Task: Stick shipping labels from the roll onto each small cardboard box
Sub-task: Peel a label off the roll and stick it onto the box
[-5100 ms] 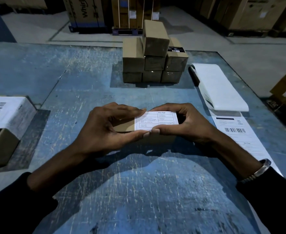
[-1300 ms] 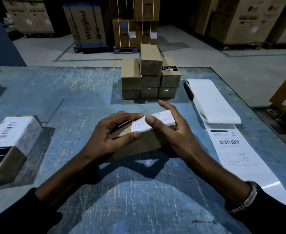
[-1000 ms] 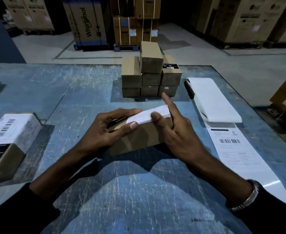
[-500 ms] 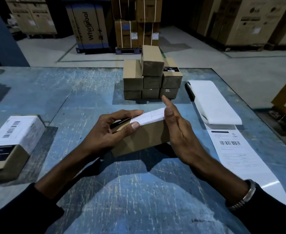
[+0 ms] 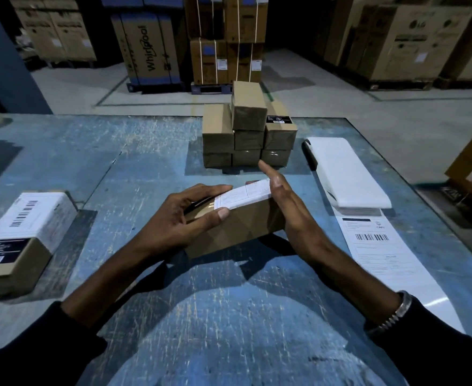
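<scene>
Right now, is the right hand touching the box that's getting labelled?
Touching. The head view shows the right hand flat against the end of the small cardboard box, beside the label.

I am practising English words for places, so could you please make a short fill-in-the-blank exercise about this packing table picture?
1. The white label lies on the ____ face of the box between the hands.
2. The left hand grips the box, and the right hand is pressed flat against its ____ end.
3. The label strip runs along the ____ side of the table.
4. The already labelled box sits at the table's ____ edge.

Missing words: top; right; right; left
</scene>
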The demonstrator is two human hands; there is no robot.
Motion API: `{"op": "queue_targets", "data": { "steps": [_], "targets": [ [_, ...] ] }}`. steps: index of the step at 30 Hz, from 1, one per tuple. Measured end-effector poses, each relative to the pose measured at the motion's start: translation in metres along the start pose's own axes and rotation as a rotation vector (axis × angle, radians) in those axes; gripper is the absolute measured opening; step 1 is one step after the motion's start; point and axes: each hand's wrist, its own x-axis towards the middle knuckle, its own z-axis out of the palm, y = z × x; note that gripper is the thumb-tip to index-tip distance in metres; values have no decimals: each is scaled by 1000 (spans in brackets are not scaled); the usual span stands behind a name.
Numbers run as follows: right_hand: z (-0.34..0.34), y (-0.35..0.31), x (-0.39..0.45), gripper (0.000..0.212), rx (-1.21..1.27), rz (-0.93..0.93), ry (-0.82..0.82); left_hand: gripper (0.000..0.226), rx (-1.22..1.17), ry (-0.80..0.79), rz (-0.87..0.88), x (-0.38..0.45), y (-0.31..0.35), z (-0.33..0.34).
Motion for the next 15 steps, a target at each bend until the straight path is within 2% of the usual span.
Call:
{"op": "queue_targets", "data": {
  "steps": [2,5,8,11,13,15],
  "targets": [
    [-2,5,3,62,9,10,-33,49,113,40,23,-6,3,3],
    [-4,7,6,58,-36,56,-127,58,569,139,224,-23,5,8],
    [-5,8,2,71,46,8,-175,57,812,198,298,-46,14,18],
    [-11,9,-2,86,2,-68,-220,52,894,261,323,-68,18,33],
    [-12,10,-2,85,-81,-99,-227,42,834,326,322,-79,22,39],
    [-9,15,-2,82,-142,-118,-204,42,750,384,283,-84,26,39]
  ]
}}
